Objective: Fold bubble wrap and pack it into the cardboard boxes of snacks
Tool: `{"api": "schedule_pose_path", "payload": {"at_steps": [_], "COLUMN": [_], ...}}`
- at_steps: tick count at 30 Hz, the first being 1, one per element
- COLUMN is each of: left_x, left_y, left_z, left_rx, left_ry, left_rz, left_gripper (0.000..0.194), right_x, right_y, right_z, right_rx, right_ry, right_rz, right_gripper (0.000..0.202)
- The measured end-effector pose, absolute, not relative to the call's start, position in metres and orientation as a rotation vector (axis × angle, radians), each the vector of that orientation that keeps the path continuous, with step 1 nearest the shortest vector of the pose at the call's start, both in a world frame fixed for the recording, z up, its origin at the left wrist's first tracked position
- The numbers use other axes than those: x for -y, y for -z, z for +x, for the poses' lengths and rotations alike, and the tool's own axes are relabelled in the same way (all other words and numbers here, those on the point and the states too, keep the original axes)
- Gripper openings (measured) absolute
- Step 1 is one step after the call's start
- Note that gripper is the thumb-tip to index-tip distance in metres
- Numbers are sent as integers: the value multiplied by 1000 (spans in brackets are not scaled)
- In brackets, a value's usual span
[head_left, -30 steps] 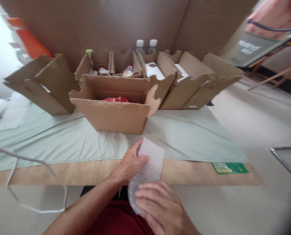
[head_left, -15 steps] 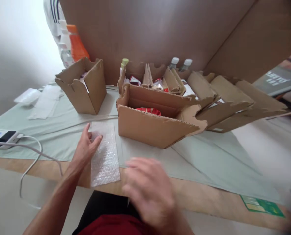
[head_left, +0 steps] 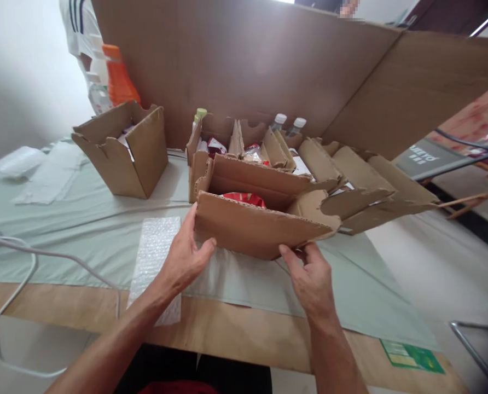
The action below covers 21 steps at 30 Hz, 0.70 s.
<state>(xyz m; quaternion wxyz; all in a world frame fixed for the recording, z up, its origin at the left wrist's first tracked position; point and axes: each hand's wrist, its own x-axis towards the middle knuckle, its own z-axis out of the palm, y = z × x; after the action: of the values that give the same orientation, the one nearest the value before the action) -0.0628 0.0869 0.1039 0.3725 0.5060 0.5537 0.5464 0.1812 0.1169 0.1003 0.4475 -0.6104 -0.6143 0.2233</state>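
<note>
The front cardboard box (head_left: 244,227) stands on the green cloth with a red packet (head_left: 244,200) inside. My left hand (head_left: 189,254) is at the box's left end, its fingers along the side and its thumb against the front. Gripping the lower right corner of the same box is my right hand (head_left: 312,273), thumb in front and fingers partly hidden behind the edge. A sheet of bubble wrap (head_left: 151,251) lies flat beside my left forearm, which covers part of it.
Another cardboard box (head_left: 125,158) stands at the left, near an orange bottle (head_left: 118,76). Several filled boxes (head_left: 309,158) line up behind the front box, before a tall cardboard panel (head_left: 244,65). A white cable (head_left: 75,262) crosses the left side.
My left hand has left the bubble wrap and moved right to the front box. My right hand has moved up and forward onto the box's lower right corner. The view has shifted slightly.
</note>
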Motion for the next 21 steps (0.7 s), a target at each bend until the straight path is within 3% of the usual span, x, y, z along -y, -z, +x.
{"api": "schedule_pose_path", "payload": {"at_steps": [6, 13, 17, 21], "left_x": [-70, -58, -109, -190], "left_y": [-94, -98, -110, -112], "left_z": [-53, -122, -122, -116], "left_rx": [-1464, -1845, -1668, -1482], "left_ry": [-1310, -1389, -1658, -1815], "left_rz": [1392, 1284, 1141, 993], "left_gripper": [84, 70, 74, 67], "right_x": [-127, -83, -94, -131], "right_y": [-104, -79, -71, -66], "right_z": [215, 206, 202, 210], "right_rx": [1567, 1384, 1245, 1292], "right_ry": [-544, -516, -447, -681], "right_rz": [-1434, -1639, -1633, -1463], "right_gripper": [28, 42, 44, 60]}}
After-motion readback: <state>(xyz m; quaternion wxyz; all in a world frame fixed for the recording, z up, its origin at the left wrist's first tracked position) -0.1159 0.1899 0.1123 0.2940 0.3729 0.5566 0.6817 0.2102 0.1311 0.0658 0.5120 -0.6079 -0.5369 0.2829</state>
